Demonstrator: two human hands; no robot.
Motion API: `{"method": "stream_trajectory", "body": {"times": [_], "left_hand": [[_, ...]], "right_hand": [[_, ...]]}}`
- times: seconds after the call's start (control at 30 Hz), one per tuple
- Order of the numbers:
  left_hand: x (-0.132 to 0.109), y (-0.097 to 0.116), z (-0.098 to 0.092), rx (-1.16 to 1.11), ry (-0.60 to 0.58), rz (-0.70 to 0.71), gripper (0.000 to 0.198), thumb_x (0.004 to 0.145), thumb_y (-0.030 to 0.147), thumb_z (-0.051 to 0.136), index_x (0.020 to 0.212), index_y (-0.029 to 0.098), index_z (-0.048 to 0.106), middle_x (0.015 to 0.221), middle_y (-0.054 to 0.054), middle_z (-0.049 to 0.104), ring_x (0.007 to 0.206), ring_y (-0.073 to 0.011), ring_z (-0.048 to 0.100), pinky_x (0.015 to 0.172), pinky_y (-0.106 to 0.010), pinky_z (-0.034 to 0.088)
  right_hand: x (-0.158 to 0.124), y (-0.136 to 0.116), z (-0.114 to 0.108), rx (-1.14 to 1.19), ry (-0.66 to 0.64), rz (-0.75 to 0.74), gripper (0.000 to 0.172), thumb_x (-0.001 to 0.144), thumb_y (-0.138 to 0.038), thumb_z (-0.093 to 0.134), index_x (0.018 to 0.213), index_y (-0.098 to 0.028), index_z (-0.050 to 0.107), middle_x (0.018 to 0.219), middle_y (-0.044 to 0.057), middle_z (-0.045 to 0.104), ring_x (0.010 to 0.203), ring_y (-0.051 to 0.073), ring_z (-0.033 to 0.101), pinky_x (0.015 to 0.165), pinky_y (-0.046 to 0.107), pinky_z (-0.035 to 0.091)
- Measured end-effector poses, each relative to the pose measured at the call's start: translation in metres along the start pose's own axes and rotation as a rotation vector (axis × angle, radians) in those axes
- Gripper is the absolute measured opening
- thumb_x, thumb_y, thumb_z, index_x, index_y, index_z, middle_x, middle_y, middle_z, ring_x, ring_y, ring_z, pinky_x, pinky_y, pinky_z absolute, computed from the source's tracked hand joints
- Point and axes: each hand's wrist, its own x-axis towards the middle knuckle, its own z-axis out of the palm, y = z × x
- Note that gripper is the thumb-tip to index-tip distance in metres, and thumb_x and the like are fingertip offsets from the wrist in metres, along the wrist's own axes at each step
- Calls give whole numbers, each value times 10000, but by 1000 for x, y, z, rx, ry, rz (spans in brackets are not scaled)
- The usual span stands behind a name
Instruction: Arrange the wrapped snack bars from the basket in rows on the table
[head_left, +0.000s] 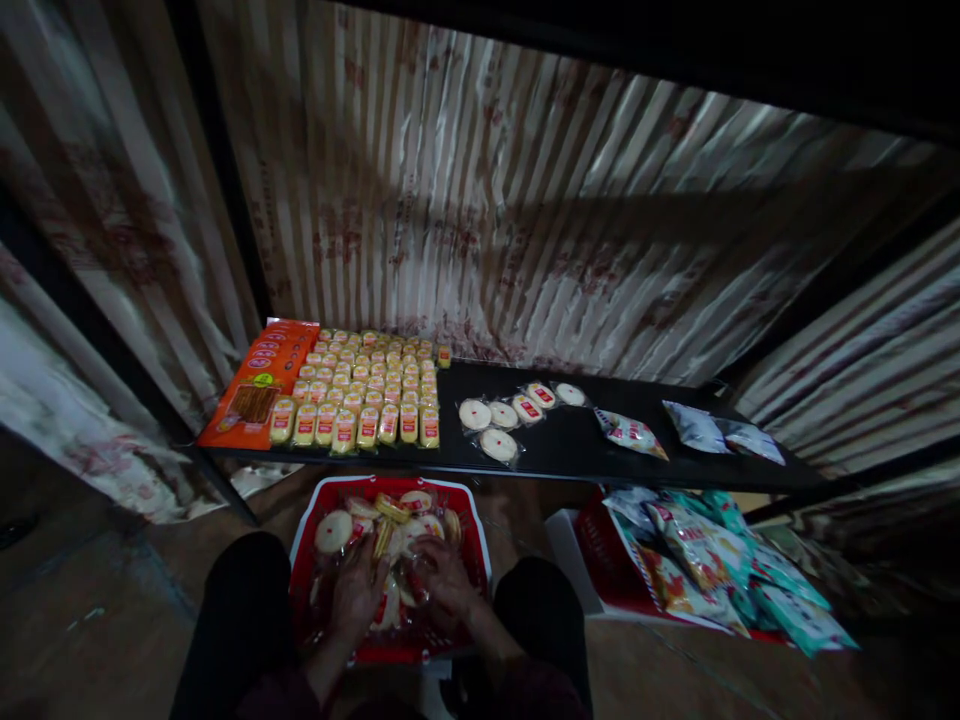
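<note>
Between the knees stands a red basket [481,535] with a white rim, filled with wrapped round pastries [334,532]. My left hand [360,590] reaches into it and rests among the packets on the left side. On the right side of the basket, my right hand [442,580] touches the wrapped pastries, its fingers bent over them. Whether either hand grips a packet is too dark and blurred to tell. Above the basket, several wrapped round pastries [499,445] lie on the black shelf [555,450].
Rows of small yellow packets [367,425] and an orange bag [259,385] cover the shelf's left part. Snack bags [630,433] lie toward its right. A second red basket [600,560] with bags stands at the lower right. Dark posts and striped sheeting surround the shelf.
</note>
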Motion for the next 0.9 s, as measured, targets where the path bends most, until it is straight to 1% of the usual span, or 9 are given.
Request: {"method": "stream_trajectory", "body": {"times": [0.13, 0.27, 0.4, 0.5, 0.57, 0.63, 0.73, 0.83, 0.9], "left_hand": [[-4, 4, 2, 48, -53, 124, 511, 811, 289, 464, 1302, 164, 533, 1333, -107, 568, 1254, -255, 498, 1055, -430, 397], [-4, 10, 3, 55, -58, 80, 509, 827, 245, 431, 1319, 147, 516, 1349, -118, 551, 1275, -262, 476, 1073, -443, 377], [6, 23, -4, -35, -69, 44, 554, 819, 172, 402, 1371, 169, 456, 1393, -92, 511, 1304, -236, 445, 1093, -422, 360], [11, 30, -10, -82, -96, -1, 567, 812, 158, 422, 1379, 154, 441, 1413, -102, 485, 1325, -238, 418, 1109, -428, 340], [12, 31, -13, -82, -144, -55, 579, 779, 134, 460, 1358, 107, 458, 1400, -140, 492, 1313, -256, 430, 1122, -443, 318], [13, 29, -13, -101, -184, -63, 582, 759, 112, 484, 1339, 79, 466, 1395, -161, 491, 1306, -258, 436, 1123, -432, 320], [14, 24, -10, -160, -101, -120, 556, 774, 113, 483, 1328, 75, 455, 1366, -168, 511, 1286, -244, 456, 1096, -415, 365], [15, 22, -7, -182, -12, -127, 521, 775, 126, 504, 1295, 112, 476, 1318, -148, 549, 1250, -248, 487, 1076, -451, 384], [16, 21, -6, -181, 6, -112, 493, 783, 134, 509, 1276, 140, 493, 1283, -131, 577, 1223, -247, 512, 1054, -458, 409]], "right_hand": [[5, -5, 0, 1, -19, -32, 223, 763, -219, 513, 880, -200, 701, 1025, 98, 686, 1020, 242, 632, 953, 423, 465], [5, -13, -1, -63, -54, -5, 283, 752, -235, 519, 971, -236, 697, 1100, 83, 673, 1071, 256, 609, 969, 423, 457], [17, -11, -4, -215, 111, 67, 330, 836, -347, 459, 1062, -268, 687, 1136, 88, 673, 1191, 308, 535, 1064, 497, 354], [31, -9, -3, -177, 166, 124, 422, 848, -394, 419, 1179, -241, 632, 1234, 93, 626, 1262, 309, 475, 1079, 528, 332], [37, -9, 1, -110, 108, 153, 476, 838, -404, 445, 1263, -230, 571, 1322, 94, 571, 1286, 295, 458, 1075, 516, 346], [41, -8, 7, -53, -18, 167, 511, 816, -367, 489, 1300, -213, 538, 1325, 92, 571, 1283, 273, 468, 1079, 492, 349], [41, -4, 15, -6, -132, 120, 476, 794, -276, 518, 1257, -182, 579, 1304, 107, 589, 1233, 243, 516, 1062, 450, 373], [38, 1, 20, -15, -90, 86, 345, 771, -216, 527, 1077, -181, 682, 1205, 98, 652, 1161, 230, 564, 1047, 435, 386], [36, 3, 21, -6, -47, 94, 327, 755, -186, 515, 1030, -190, 693, 1159, 83, 672, 1128, 223, 581, 1034, 430, 402]]}}
